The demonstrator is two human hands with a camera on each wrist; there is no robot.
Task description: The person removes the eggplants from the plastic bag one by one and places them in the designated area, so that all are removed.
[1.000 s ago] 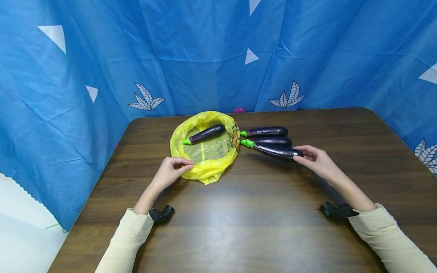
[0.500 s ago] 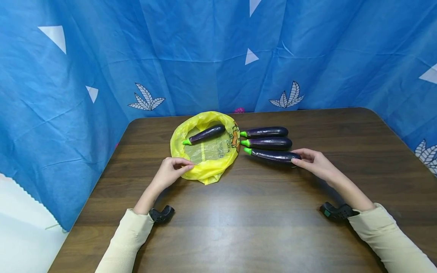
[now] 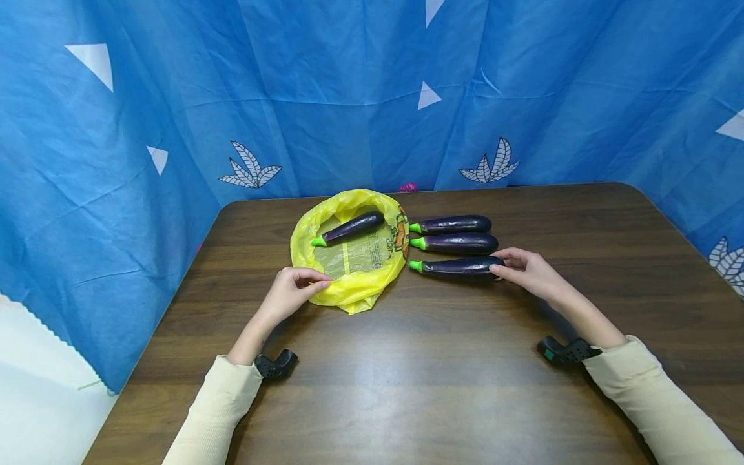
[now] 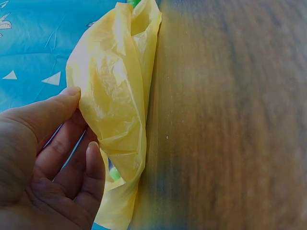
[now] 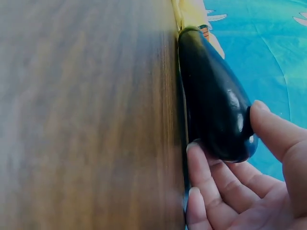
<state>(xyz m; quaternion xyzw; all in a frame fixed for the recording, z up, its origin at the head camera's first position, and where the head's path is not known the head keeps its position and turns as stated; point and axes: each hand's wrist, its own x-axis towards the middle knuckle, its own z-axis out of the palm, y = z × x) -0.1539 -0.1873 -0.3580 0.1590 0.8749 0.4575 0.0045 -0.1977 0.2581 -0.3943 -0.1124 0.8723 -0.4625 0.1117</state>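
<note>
My left hand (image 3: 293,290) pinches the near rim of a yellow plastic bag (image 3: 363,290), whose mouth is spread wide; the left wrist view shows thumb and fingers at the bag's edge. One eggplant (image 3: 354,227) with a green stem end lies inside the bag. To the right of it, my right hand (image 3: 529,271) holds the round end of the nearest eggplant (image 3: 456,267), its green tip pointing toward the bag. In the right wrist view, the thumb presses one side of this eggplant (image 5: 216,100) and fingers lie beneath its end.
Two more eggplants, the far one (image 3: 456,225) and the middle one (image 3: 459,243), lie side by side right of the bag. All this is on a dark wooden table (image 3: 407,387). A blue patterned curtain (image 3: 360,97) hangs behind the table.
My right hand has shifted slightly left with its eggplant, which has swung from lying slanted over the middle one to lying apart, nearly parallel, in front. The left hand and bag have stayed put.
</note>
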